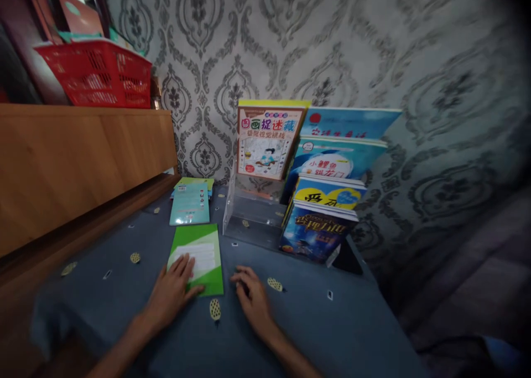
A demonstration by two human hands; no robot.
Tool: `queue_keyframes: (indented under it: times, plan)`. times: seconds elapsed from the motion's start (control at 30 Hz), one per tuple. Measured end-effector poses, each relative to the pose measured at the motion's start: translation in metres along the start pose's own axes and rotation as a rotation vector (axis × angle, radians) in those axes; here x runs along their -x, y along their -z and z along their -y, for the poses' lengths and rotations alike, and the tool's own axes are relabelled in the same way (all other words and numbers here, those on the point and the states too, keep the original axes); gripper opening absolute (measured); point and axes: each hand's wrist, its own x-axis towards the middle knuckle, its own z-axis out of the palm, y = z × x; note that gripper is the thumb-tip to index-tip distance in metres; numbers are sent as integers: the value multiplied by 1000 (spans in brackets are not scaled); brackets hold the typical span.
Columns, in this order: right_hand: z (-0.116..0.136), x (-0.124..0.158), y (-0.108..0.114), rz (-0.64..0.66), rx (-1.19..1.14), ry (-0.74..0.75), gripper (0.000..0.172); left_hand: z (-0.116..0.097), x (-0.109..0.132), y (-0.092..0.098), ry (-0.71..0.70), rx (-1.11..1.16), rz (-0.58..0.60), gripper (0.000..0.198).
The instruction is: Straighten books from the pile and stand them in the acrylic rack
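A green book with a pale white panel lies flat on the cloth-covered table. Resting on its lower left part is my left hand, fingers stretched out and thumb apart. My right hand is just right of the book, not touching it, its fingers loosely curved and apart with nothing in them. Behind the green book lies a small pile with a light teal book on top. Right of the pile stands a clear stepped book rack, with a picture-puzzle book upright at its back.
On the rack's right side stand several books, among them a dark blue one, a yellow-and-blue one and a teal one. A red plastic basket sits on a wooden cabinet at left. Patterned wallpaper rises behind.
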Motion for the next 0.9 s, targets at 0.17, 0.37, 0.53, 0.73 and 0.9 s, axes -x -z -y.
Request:
queue_keyframes:
  times: [0.17, 0.37, 0.53, 0.73, 0.9]
  plan:
    - [0, 5, -2, -17, 64, 48, 29, -7, 22, -24, -63, 28, -29, 68]
    - [-7, 13, -5, 5, 211, 220, 33, -7, 31, -44, -310, 76, -72, 54]
    - [-27, 11, -13, 128, 353, 316, 48, 5, 11, -61, -511, 117, -50, 50]
    - [-9, 11, -13, 170, 420, 239, 56, -14, -14, -35, -461, 150, -4, 58]
    - [9, 15, -7, 217, 411, 201, 49, -24, -43, 1, -406, 187, 143, 52]
